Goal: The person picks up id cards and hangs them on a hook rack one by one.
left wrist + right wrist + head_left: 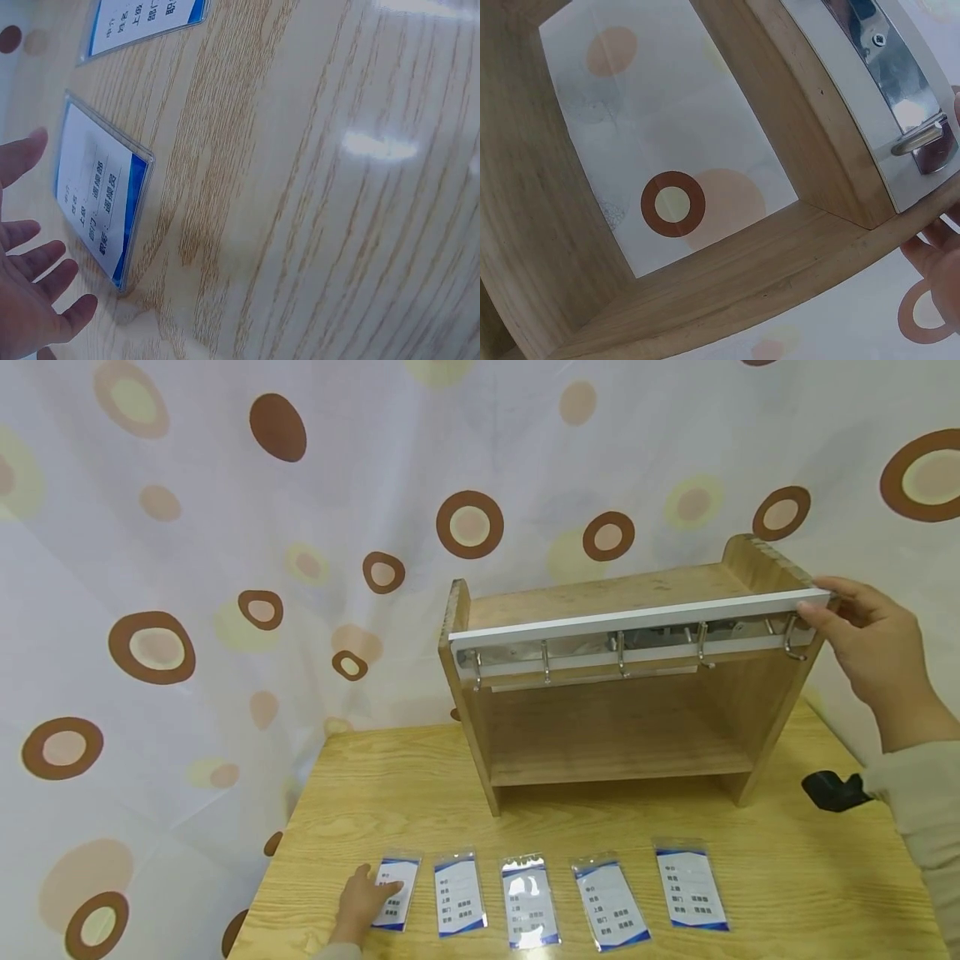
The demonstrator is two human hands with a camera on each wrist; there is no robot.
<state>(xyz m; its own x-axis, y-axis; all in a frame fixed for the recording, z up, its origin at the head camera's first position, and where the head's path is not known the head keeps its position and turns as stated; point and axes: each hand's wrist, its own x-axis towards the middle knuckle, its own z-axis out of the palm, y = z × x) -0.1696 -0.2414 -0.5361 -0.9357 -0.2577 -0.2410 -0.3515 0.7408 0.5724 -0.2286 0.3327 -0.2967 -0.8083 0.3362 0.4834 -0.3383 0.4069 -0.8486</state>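
My left hand [362, 900] is at the leftmost badge card [397, 893], a white card with blue corners in a clear sleeve lying flat on the table. In the left wrist view its fingers are spread beside that card, and nothing is held. With my right hand [873, 639] I grip the upper right corner of a wooden shelf [615, 727], thumb on the front and fingers around the outer side. Across the shelf's top front runs a white rail [637, 620] with several metal hooks [621, 653]. In the right wrist view, only part of the gripping hand [937, 255] shows.
More badge cards [460, 893] lie in a row on the wood-grain table [375, 785], in front of the shelf. A black object [834, 791] sits right of the shelf, near the right sleeve. Behind everything hangs a white sheet [225, 527] patterned with brown circles.
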